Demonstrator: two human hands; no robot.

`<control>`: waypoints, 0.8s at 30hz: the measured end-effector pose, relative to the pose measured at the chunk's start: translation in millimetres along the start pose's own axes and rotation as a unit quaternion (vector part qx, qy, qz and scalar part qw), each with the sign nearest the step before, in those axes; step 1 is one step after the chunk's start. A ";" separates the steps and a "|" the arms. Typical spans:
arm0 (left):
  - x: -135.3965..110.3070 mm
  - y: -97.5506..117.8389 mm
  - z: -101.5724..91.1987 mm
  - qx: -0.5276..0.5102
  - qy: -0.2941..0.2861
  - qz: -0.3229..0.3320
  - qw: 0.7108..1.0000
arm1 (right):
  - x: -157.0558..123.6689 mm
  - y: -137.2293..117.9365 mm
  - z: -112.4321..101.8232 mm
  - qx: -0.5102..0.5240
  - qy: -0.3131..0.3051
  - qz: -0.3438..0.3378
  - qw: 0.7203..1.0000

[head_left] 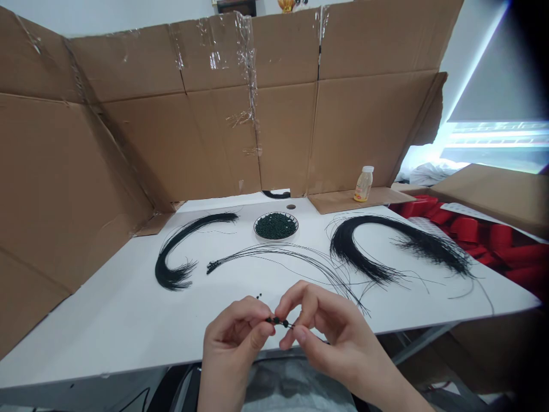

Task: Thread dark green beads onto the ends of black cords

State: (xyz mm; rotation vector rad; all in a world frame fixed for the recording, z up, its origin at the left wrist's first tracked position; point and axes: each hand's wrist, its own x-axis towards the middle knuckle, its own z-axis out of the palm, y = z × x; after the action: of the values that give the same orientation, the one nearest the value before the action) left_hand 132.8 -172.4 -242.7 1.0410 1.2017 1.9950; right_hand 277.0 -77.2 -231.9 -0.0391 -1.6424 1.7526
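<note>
My left hand (235, 337) and my right hand (319, 332) meet above the near edge of the white table (107, 309). Between their pinched fingertips runs a thin black cord with small dark beads (278, 321) on it. A shallow dish of dark green beads (275, 225) sits at the middle back. Three bundles of black cord lie on the table: a curved one at the left (180, 252), a thin spread one with beaded ends in the middle (274, 254), and a thick arched one at the right (386, 243).
Tall cardboard walls (171, 131) enclose the table on the left and back. A small yellow bottle (363, 184) stands on a cardboard flap at back right. Red parts (480, 234) fill a bin beyond the right edge. Two loose beads (258, 297) lie near my hands.
</note>
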 end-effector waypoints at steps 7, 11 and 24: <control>-1.0 2.1 0.3 -0.007 -0.001 0.015 1.000 | -5.9 -2.4 1.5 -0.026 0.018 0.000 0.999; -0.8 0.6 0.7 0.028 0.023 0.048 0.998 | -8.2 -5.4 1.2 -0.084 0.016 -0.003 0.996; -4.8 5.1 6.8 0.100 0.030 0.111 0.988 | -4.6 -11.6 -0.1 -0.085 0.001 -0.005 0.996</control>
State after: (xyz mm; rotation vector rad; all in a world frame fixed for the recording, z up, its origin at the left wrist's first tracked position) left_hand 140.6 -175.2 -237.8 1.2696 1.3929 2.1196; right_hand 285.9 -80.3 -223.8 -0.1120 -1.7827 1.6017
